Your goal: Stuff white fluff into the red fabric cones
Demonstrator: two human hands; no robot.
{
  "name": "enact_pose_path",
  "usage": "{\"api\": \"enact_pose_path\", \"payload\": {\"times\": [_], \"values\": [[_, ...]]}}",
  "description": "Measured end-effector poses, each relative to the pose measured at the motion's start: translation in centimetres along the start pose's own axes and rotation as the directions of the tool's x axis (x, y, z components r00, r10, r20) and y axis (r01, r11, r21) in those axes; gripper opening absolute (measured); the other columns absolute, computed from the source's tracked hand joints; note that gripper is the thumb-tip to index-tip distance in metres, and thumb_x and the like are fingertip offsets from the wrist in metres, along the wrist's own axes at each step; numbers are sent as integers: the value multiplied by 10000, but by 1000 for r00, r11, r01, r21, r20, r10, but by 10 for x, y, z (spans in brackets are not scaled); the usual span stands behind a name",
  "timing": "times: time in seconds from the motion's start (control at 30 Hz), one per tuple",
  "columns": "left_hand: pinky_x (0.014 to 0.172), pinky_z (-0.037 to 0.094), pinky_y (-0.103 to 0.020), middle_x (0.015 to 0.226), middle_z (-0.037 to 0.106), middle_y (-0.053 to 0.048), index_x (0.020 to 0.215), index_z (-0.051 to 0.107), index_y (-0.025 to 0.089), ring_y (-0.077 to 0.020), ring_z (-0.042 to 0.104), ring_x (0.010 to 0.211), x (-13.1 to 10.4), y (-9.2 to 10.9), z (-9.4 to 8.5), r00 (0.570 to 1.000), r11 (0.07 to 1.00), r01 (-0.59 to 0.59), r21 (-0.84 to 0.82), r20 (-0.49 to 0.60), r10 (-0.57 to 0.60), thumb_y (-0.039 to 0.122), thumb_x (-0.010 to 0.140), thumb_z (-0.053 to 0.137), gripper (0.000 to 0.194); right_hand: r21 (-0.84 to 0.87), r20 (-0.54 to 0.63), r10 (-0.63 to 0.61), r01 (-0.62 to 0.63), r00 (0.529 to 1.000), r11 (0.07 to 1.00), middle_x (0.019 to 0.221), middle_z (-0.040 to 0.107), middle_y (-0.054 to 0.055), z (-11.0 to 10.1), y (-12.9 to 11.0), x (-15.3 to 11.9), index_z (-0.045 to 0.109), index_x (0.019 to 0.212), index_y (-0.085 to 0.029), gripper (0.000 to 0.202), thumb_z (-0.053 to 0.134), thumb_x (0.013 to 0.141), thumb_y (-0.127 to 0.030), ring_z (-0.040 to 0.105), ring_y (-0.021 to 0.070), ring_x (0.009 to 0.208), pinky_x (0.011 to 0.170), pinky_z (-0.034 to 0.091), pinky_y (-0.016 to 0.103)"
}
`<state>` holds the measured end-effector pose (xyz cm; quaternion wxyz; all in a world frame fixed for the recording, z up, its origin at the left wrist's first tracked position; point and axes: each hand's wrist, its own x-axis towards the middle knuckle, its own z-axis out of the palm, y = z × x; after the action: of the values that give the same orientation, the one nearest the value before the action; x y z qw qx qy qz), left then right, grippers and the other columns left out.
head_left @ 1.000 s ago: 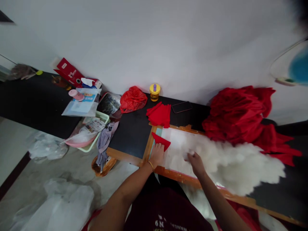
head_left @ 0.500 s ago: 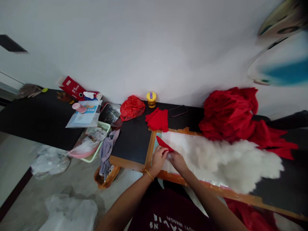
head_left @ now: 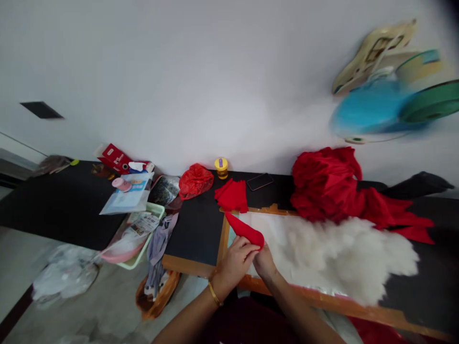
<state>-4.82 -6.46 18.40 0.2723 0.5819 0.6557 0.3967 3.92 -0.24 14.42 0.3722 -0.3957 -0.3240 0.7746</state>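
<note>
In the head view, the only one we have, we see the red cone-shaped fabric piece point(head_left: 247, 230) raised in front of us, over the taped left end of the white sheet point(head_left: 294, 277); our left hand point(head_left: 234, 258) pinches it by the wide end, which seems to keep that mouth within reach of both hands, while the narrow tip points away to the left; our right hand point(head_left: 264, 260) meets the same wide end, but its fingers are hidden behind the fabric, so we cannot tell whether they grip; the white fluffy stuffing point(head_left: 344, 253) lies on our right, probably to suit that hand, and the fanned stack of red fabric pieces point(head_left: 232, 195) sits just beyond the tip; brown tape point(head_left: 315, 295) runs along the near edge, perhaps to hold the sheet down, with our forearms crossing it; the black tabletop point(head_left: 197, 229) gives us room leftward, up to the red plastic bag point(head_left: 195, 181); on the right, the stuffing and the large red fabric heap point(head_left: 322, 184) crowd the space.
</note>
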Motion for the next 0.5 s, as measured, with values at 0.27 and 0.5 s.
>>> {"api": "enact_pose_path", "payload": {"times": [0.27, 0.5], "values": [[909, 511, -324, 1090, 635, -70, 1219, 527, 248, -196, 632, 1017, 4, 3, -40, 661, 755, 75, -651, -535, -527, 350, 764, 704, 498, 164, 47, -2, -6, 999, 986, 832, 769, 40, 49, -25, -11, 723, 881, -260, 271, 757, 655, -404, 717, 278, 856, 754, 588, 412], [948, 516, -423, 967, 709, -70, 1299, 475, 188, -232, 699, 939, 37, 47, -60, 773, 491, -7, -871, -316, -550, 371, 750, 745, 639, 46, 139, -105, 100, 985, 994, 1018, 756, 37, 87, -40, -20, 699, 1045, -242, 373, 744, 730, -435, 682, 261, 990, 911, 556, 414]]}}
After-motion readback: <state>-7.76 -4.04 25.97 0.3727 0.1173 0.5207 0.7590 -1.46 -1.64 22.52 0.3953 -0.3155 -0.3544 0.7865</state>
